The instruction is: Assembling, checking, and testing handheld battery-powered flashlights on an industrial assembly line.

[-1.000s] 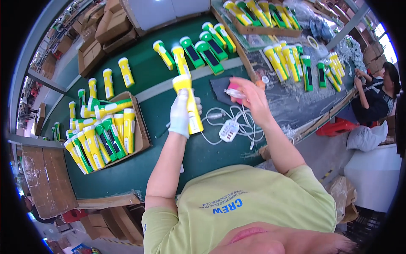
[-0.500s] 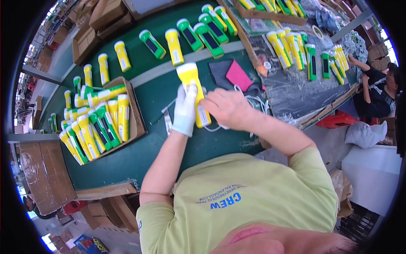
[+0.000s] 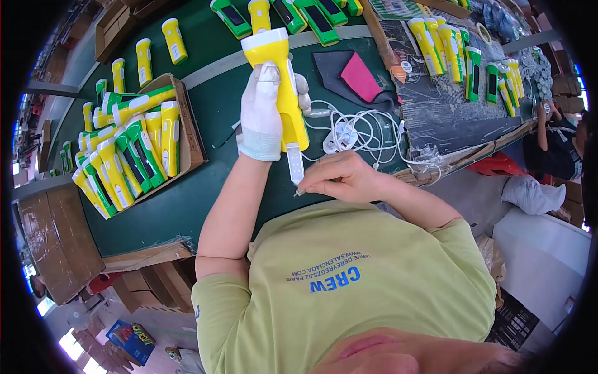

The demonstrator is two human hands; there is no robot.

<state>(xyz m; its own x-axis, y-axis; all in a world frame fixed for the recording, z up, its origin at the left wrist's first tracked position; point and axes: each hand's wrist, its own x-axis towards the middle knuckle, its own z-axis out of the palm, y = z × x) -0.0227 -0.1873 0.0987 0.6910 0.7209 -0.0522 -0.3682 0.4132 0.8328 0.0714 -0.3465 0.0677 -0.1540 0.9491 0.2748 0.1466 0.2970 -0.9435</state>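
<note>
My gloved left hand (image 3: pixel 261 112) is wrapped around a yellow flashlight (image 3: pixel 289 103), holding it upright with its wide white head away from me. A narrow white strip (image 3: pixel 295 164) with small dots extends from the flashlight's near end. My bare right hand (image 3: pixel 339 177) is closed, its thumb and fingers pinching at the strip's tip, where a small greyish piece pokes out below. Exactly what that piece is cannot be made out. Right of the flashlight, white cables (image 3: pixel 374 128) lie coiled around a white power strip (image 3: pixel 341 137).
A cardboard tray (image 3: pixel 190 134) full of yellow and green flashlights sits at the left. More flashlights (image 3: pixel 317 22) stand along the far side. A grey and pink cloth (image 3: pixel 361 78) lies beyond the cables. At the right, another person (image 3: pixel 560 143) works beside grouped flashlights (image 3: pixel 430 47).
The flashlight has come up closer to the view, and the white strip now sticks out of its near end. My right hand has moved from its side down to the strip's tip.
</note>
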